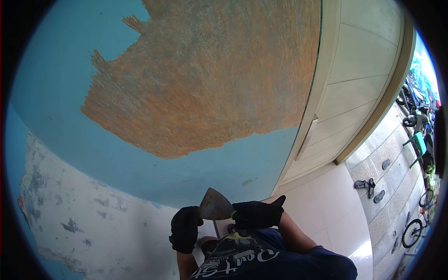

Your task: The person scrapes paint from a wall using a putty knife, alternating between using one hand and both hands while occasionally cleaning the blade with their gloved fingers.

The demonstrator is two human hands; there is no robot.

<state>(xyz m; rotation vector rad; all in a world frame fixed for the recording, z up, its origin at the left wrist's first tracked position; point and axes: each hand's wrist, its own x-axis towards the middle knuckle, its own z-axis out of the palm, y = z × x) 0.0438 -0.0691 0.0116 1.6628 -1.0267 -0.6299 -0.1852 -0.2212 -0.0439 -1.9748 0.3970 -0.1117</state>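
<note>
A putty knife (216, 205) with a wide, worn metal blade is held level in front of the dark printed shirt. My right hand (258, 213), in a black glove, is closed around its green-edged handle, with the thumb sticking out to the right. My left hand (185, 228), also gloved in black, has its fingers bent at the left edge of the blade. Above the hands is a blue wall (219, 161) with a large bare brown-orange patch (205, 84) whose edges are ragged.
A whitish wall (93, 219) with grey blotches lies at the lower left. On the right are a cream door (359, 51), pale floor tiles (326, 205), sandals (364, 185), a green stool (418, 147), a bicycle (412, 233) and parked motorbikes (417, 119).
</note>
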